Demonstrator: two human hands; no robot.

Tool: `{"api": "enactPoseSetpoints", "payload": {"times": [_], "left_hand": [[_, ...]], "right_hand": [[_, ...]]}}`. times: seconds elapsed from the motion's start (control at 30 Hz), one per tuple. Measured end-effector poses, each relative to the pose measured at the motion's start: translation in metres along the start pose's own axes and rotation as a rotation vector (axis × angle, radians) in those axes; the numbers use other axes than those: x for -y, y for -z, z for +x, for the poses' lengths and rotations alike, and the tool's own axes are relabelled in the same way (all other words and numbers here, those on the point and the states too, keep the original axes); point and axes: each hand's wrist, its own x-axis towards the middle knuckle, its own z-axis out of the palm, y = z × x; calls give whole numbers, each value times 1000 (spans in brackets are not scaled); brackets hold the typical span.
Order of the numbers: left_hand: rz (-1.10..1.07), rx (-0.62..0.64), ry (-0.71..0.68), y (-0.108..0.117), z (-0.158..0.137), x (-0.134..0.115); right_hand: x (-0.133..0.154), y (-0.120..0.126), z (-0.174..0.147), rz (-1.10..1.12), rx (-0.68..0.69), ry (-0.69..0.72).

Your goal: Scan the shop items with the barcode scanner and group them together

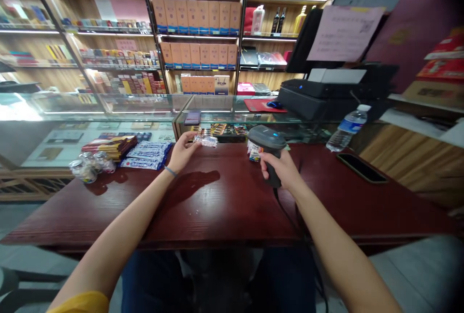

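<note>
My left hand [184, 150] pinches a small clear jar [207, 141] with a printed label, lying sideways above the far part of the dark red table [224, 206]. Wrapped in my right hand [281, 165] is the grip of a black barcode scanner [267, 140], its head pointing forward and a blue light lit on top. Its cord hangs down past the table's front edge. Partly hidden behind the scanner are small packaged items [253, 151]. Left of my left hand lie blue and silver packets [146, 155], gold and red packets [110, 146] and several small jars [90, 165].
A glass display counter [141, 114] runs behind the table. At the right stand a water bottle [348, 128] and a phone [362, 168]. Beyond them are a black register [308, 100] and a red mouse pad [259, 105] with a mouse. Stocked shelves [197, 37] line the wall.
</note>
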Motion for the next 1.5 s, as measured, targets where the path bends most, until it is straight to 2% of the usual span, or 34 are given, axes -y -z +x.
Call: {"api": "enactPoseSetpoints", "payload": {"times": [0.2,0.33,0.47,0.6,0.77,1.0,1.13,1.3,1.5], "left_hand": [[-13,109,7,-29,0,-2],[-51,171,6,-64,-4,-6],[-75,207,74,-104,-10,-12],[-1,211,105,-137,-15,-15],[102,233,74,-165,-19,-10],[119,269,-24,-186,-23,-6],[128,293,-30,-187,-26,-3],[25,413,13,-183,-31,8],[159,409,-107,-189,-33,11]], "right_hand": [[2,21,-7,-10,-32,36],[0,32,-8,16,-39,19],[-2,44,-10,23,-83,20],[-3,54,-11,48,-84,21],[-6,61,-8,78,-96,23],[-12,67,-8,115,-125,3],[-14,70,-9,112,-137,7],[-13,71,-10,118,-159,6],[-12,72,-13,116,-173,7]]}}
